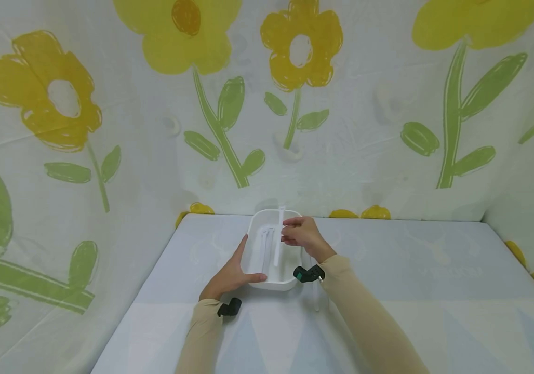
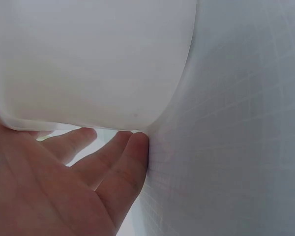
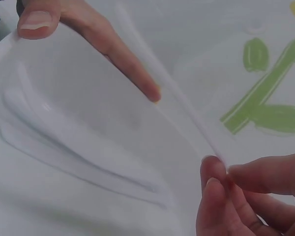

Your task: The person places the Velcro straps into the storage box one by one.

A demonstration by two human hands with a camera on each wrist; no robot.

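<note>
In the head view a white rectangular container (image 1: 288, 283) with rounded corners stands on the table. My left hand (image 1: 228, 276) grips its near left corner, the thumb over the rim and the fingers along the outer wall. In the left wrist view those fingers (image 2: 123, 172) touch the outside. My right hand (image 1: 305, 236) pinches a long thin white strip (image 1: 277, 249) between thumb and fingertips, above the container's right half. The strip has a slightly wider far end; its exact kind I cannot tell. Similar white strips (image 1: 265, 249) lie lengthwise inside.
More thin white strips (image 1: 316, 298) lie on the table (image 1: 402, 259) beneath my right forearm, partly hidden by it. A flower-printed cloth (image 1: 351, 145) hangs behind the table and along its sides. Small black cameras (image 1: 229, 307) sit on both wrists.
</note>
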